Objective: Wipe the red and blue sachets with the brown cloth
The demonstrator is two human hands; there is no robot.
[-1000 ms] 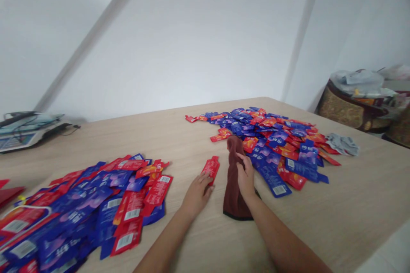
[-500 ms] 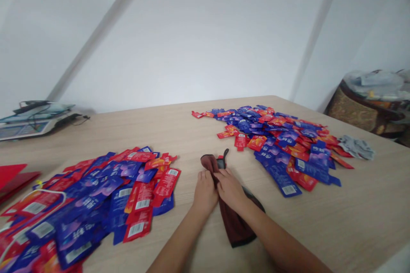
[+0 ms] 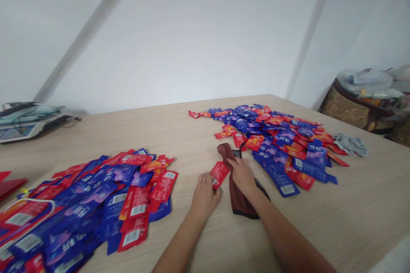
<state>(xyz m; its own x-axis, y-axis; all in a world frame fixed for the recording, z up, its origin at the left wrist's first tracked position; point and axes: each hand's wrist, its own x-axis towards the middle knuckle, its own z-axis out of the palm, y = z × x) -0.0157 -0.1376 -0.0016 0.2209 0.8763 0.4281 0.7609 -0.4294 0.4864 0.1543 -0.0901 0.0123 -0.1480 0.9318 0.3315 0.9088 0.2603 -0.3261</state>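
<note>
My left hand (image 3: 204,195) is closed on the lower left edge of a red sachet (image 3: 220,173) with a white barcode, held just above the table. Beside it, my right hand (image 3: 244,175) grips a limp brown cloth piece with black edging (image 3: 237,199); its exact kind is unclear. The sachet's right corner meets the cloth's edge. Behind my right hand, a dark strap-like part (image 3: 241,150) sticks out from the cloth.
A heap of red and blue sachets (image 3: 96,192) covers the table (image 3: 153,130) at left, another heap (image 3: 272,132) lies at right. Grey gloves (image 3: 351,145) lie at the right edge. A scale (image 3: 25,130) stands at back left, a patterned chair (image 3: 344,104) beyond the table.
Both hands were together on the brown cloth. Now my left hand has come away to the left with a red sachet, while my right hand has shifted right with the cloth.
</note>
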